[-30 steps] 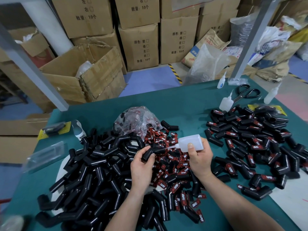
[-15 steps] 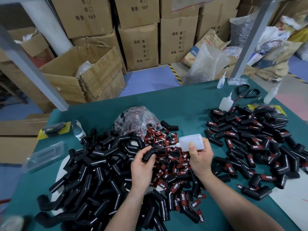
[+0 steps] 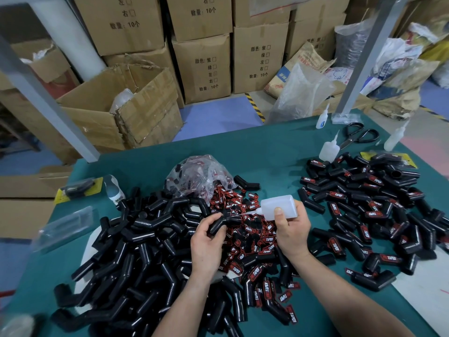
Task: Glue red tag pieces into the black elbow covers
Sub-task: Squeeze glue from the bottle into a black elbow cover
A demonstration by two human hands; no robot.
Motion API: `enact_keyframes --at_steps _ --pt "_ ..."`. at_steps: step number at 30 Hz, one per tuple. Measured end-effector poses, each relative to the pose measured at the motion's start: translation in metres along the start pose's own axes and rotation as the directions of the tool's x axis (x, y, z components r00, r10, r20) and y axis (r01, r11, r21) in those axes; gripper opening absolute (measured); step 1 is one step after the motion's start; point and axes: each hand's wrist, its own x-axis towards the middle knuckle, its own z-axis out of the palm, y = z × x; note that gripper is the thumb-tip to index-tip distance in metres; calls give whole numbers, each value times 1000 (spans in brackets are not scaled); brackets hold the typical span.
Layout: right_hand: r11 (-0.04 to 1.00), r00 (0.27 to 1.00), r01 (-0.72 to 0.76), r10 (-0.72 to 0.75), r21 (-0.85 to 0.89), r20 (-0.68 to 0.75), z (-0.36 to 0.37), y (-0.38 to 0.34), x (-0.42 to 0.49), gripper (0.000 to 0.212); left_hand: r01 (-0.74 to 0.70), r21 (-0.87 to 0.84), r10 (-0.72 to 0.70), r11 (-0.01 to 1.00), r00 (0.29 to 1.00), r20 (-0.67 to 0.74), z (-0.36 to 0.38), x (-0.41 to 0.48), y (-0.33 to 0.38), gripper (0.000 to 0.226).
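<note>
the left hand (image 3: 206, 244) grips one black elbow cover (image 3: 220, 223) over the middle of the surface (image 3: 279, 152), bend turned up, likely so its recess faces the glue. the right hand (image 3: 292, 233) holds the glue bottle (image 3: 278, 206) sideways, nozzle at the cover. red tags (image 3: 245, 239) lie heaped beneath for easy reach.

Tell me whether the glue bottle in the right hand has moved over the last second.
No. The glue bottle in the right hand sits just where it was, right of the clear bag, nozzle at the held elbow cover.
</note>
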Motion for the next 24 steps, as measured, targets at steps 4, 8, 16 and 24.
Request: enact_keyframes --at_steps 4,8,16,24 --pt "999 1000 15 -14 -30 13 -1 1 -1 23 9 -32 -10 999 1000 -15 0 -1 1 33" --pt "999 1000 25 -24 -42 18 -1 2 -1 22 18 -28 -19 999 1000 -17 0 0 0 31" --pt "999 1000 13 -13 -33 2 -1 2 -1 22 -9 6 9 1000 1000 5 -1 2 -4 32" --pt "997 1000 16 -15 -71 19 -2 6 -2 39 -11 -1 11 1000 1000 -10 0 3 -7 31"
